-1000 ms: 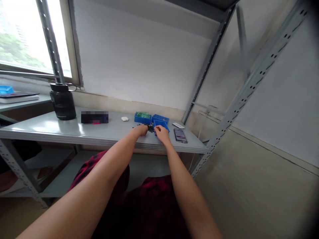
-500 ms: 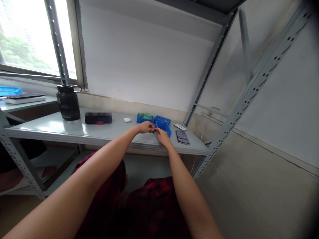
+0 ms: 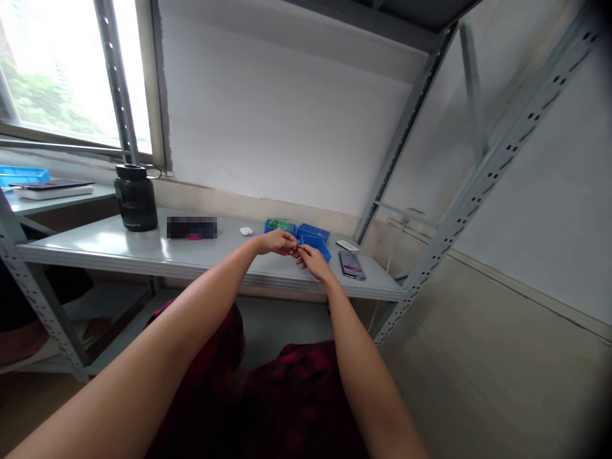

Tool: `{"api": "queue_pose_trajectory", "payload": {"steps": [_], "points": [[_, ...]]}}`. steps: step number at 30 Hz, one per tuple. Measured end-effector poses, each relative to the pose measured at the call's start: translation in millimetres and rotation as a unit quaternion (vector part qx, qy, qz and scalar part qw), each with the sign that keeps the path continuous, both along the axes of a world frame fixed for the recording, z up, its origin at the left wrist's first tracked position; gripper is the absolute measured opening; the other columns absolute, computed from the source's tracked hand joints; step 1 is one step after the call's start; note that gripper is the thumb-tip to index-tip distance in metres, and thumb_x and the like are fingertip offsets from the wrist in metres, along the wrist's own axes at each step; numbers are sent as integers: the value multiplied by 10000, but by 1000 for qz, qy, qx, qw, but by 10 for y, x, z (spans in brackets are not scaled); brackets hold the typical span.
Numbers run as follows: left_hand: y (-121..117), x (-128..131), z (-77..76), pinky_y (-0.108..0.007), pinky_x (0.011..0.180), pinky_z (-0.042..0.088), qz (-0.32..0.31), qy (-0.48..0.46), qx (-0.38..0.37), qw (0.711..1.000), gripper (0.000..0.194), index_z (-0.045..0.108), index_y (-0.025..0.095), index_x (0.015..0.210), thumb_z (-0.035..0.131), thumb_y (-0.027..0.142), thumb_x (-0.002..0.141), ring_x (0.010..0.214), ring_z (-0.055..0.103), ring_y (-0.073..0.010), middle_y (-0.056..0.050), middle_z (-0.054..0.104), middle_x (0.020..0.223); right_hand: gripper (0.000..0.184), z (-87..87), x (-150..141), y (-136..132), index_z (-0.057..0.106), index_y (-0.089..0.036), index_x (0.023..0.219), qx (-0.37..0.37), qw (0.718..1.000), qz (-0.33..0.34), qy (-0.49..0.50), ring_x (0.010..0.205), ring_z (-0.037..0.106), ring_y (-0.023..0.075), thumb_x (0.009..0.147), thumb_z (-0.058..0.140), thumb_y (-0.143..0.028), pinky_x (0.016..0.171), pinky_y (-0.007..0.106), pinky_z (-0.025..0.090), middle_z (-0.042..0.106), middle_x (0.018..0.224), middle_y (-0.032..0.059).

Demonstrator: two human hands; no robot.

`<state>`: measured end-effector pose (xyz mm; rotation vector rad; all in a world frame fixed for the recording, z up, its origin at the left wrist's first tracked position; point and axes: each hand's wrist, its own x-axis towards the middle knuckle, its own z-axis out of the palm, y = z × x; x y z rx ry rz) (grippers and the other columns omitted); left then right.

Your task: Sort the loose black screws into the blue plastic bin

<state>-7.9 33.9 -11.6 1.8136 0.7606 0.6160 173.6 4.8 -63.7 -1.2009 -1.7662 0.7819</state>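
My left hand (image 3: 278, 242) and my right hand (image 3: 312, 260) meet fingertip to fingertip above the front part of the grey shelf table (image 3: 229, 254). Both are closed in a pinch around a small dark piece (image 3: 296, 247), too small to name. Just behind my right hand stands a blue bin (image 3: 323, 249), partly covered by the fingers. Behind my left hand is a second blue bin holding green packets (image 3: 282, 224). A third, shallow blue bin (image 3: 315, 231) sits at the back with small bits inside.
On the right lie a phone (image 3: 352, 264) and a white card-like item (image 3: 347, 245). Further left are a white earbud case (image 3: 246, 231), a dark blurred box (image 3: 191, 228) and a large black bottle (image 3: 136, 199). Metal posts (image 3: 401, 134) frame the table. A person's leg shows at far left.
My hands stay together at nearly the same spot, with the fingers shifted slightly around the small dark piece. The whole view has moved a little.
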Motion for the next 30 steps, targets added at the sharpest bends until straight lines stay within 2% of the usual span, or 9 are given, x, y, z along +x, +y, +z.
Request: {"api": "queue_pose_trajectory", "payload": {"steps": [3, 6, 9, 14, 21, 30], "points": [[17, -29, 3, -256, 751, 464, 7, 8, -5, 1000, 232, 651, 147, 785, 686, 360, 700, 781, 585, -132, -46, 645, 819, 241, -15, -20, 8, 606, -175, 927, 4, 1000, 10, -14, 665, 596, 113, 914, 398, -294, 560, 211, 459, 675, 908, 64], [35, -31, -6, -266, 757, 480, 60, 3, 2, 998, 269, 662, 149, 833, 675, 391, 715, 797, 600, -140, -67, 661, 900, 236, -36, -21, 28, 604, -180, 899, 25, 999, -9, -33, 653, 589, 112, 913, 406, -308, 569, 211, 449, 673, 860, 48], [40, -14, -14, -271, 721, 490, 88, 11, 32, 996, 280, 679, 129, 855, 674, 374, 718, 755, 603, -140, -85, 672, 884, 235, -52, -11, 39, 608, -193, 879, 53, 997, -32, -50, 645, 583, 112, 912, 411, -315, 604, 217, 446, 668, 812, 24], [60, 10, -38, -242, 639, 477, 93, 26, 69, 993, 210, 697, 107, 835, 659, 279, 719, 677, 587, -127, -76, 669, 757, 258, -35, -23, 0, 626, -200, 873, 80, 993, -45, -75, 638, 582, 125, 911, 410, -335, 644, 235, 438, 676, 792, 20], [112, 21, -82, -228, 559, 433, 84, 47, 111, 989, 206, 701, 89, 794, 625, 271, 738, 570, 527, -104, -56, 635, 663, 217, 3, -11, -31, 626, -213, 825, 132, 982, -108, -86, 708, 595, 155, 867, 466, -353, 692, 248, 429, 688, 778, 16], [63, 21, -53, -231, 514, 385, 85, 47, 133, 986, 174, 669, 100, 687, 604, 258, 719, 501, 449, -87, -28, 573, 576, 208, 3, -23, -60, 639, -215, 828, 145, 974, -112, -135, 711, 590, 167, 873, 462, -315, 680, 259, 402, 682, 768, 22]]}}
